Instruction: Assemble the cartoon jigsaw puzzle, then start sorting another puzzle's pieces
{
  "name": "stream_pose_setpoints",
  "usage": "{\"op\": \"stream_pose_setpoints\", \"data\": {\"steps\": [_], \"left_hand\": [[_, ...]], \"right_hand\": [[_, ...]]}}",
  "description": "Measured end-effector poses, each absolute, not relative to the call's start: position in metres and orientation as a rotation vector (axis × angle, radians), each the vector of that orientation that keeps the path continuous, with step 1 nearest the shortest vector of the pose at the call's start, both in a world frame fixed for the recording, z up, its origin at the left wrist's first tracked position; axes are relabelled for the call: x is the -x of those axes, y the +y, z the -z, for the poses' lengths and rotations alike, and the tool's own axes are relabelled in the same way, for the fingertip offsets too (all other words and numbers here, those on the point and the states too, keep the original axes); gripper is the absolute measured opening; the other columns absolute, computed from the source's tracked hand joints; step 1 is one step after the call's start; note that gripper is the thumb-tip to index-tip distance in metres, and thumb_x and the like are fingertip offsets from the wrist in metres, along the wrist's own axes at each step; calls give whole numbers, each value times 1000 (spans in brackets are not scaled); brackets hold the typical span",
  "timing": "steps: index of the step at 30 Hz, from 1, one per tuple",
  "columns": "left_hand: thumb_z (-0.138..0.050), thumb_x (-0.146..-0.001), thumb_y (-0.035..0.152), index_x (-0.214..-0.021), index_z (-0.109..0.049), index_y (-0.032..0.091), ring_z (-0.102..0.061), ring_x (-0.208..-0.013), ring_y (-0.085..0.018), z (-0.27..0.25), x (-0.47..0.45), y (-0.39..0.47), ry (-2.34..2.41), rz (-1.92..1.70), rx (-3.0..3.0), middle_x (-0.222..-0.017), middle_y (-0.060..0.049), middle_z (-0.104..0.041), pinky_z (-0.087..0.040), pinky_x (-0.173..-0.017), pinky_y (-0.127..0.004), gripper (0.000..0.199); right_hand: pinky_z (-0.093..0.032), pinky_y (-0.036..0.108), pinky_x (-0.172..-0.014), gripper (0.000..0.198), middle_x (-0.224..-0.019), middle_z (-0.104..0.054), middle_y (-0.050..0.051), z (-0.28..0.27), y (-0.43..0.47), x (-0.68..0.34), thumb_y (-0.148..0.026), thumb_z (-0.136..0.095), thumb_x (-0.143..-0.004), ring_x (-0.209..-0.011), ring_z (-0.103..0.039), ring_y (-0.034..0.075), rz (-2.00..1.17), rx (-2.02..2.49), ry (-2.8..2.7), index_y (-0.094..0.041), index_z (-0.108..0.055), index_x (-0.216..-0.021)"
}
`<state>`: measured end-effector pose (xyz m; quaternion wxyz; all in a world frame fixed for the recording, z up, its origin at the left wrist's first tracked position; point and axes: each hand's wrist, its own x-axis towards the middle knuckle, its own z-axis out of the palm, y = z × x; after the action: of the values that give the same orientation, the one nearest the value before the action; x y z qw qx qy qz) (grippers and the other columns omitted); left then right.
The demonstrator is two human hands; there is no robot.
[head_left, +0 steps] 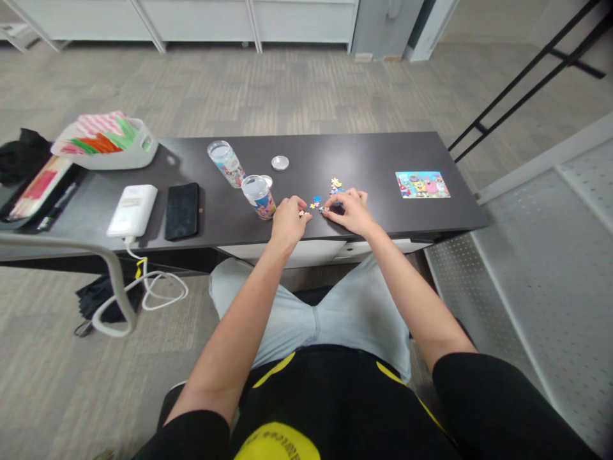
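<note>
Small colourful jigsaw puzzle pieces [315,202] lie on the dark tabletop between my hands, and more pieces [336,184] form a cluster just beyond my right hand. My left hand [288,220] rests low over the table with curled fingers, a pale puzzle piece [302,213] at its fingertips. Thumb and forefinger of my right hand [352,211] close on another small piece [324,209]; the hand partly covers the cluster. Left of my left hand stands a clear printed canister [259,198]. To the right lies a cartoon picture card [422,184].
A second canister [227,164], a round lid [280,163], a black phone [182,211] and a white power bank [133,211] with a cable are on the desk [373,153]. A white basket [138,153] is at the far left. A perforated panel [541,255] borders the right side.
</note>
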<state>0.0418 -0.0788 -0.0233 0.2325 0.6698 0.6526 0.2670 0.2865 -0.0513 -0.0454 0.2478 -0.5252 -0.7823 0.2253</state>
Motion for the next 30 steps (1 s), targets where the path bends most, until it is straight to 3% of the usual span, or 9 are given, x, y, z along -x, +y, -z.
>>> {"op": "stream_pose_setpoints", "data": {"steps": [6,12,16,21,25,30], "left_hand": [[-89,-98,-3,-118,-83,21,-86,-110,-25,25,-43,-83,1671,-832,-1781,-128,-9,-84,-73,-107,-44,32],[-90,-97,-4,-112,-85,20,-86,-97,-20,4,-46,-107,1530,-996,-1796,-119,-6,-85,-73,-87,-32,29],[-91,-105,8,-123,-87,23,-84,-109,-20,-36,-16,-112,1472,-1209,-1865,-128,-6,-84,-71,-92,-31,24],[-99,-91,12,-123,-84,27,-84,-97,-21,-62,46,-75,1489,-1452,-1940,-129,-4,-85,-68,-79,-32,39],[-106,-79,9,-126,-82,29,-85,-95,-24,-51,71,-55,1541,-1413,-1816,-128,-5,-85,-68,-77,-35,56],[-107,-94,30,-138,-79,28,-84,-100,-22,-34,83,-62,1462,-1588,-1787,-125,-6,-82,-63,-74,-32,52]], "right_hand": [[-41,62,-127,29,-121,-95,6,43,-52,-289,-42,-89,-109,-125,-75,38,-715,1346,-2144,-34,-88,-136],[-42,62,-124,12,-122,-94,9,38,-54,-290,-43,-85,-108,-126,-76,39,-706,1319,-2159,-32,-89,-109],[-45,65,-124,15,-116,-93,8,39,-55,-288,-47,-86,-104,-116,-77,38,-716,1329,-2050,-32,-86,-106],[-60,56,-107,37,-109,-91,7,22,-46,-262,-69,-80,-104,-100,-77,33,-768,1249,-1896,-32,-83,-105],[-60,52,-106,55,-107,-88,6,-13,-34,-221,-86,-83,-102,-97,-74,30,-802,1029,-1785,-31,-83,-104],[-59,47,-100,59,-115,-85,5,-48,-16,-168,-88,-83,-106,-105,-72,29,-807,895,-1907,-30,-86,-116]]}}
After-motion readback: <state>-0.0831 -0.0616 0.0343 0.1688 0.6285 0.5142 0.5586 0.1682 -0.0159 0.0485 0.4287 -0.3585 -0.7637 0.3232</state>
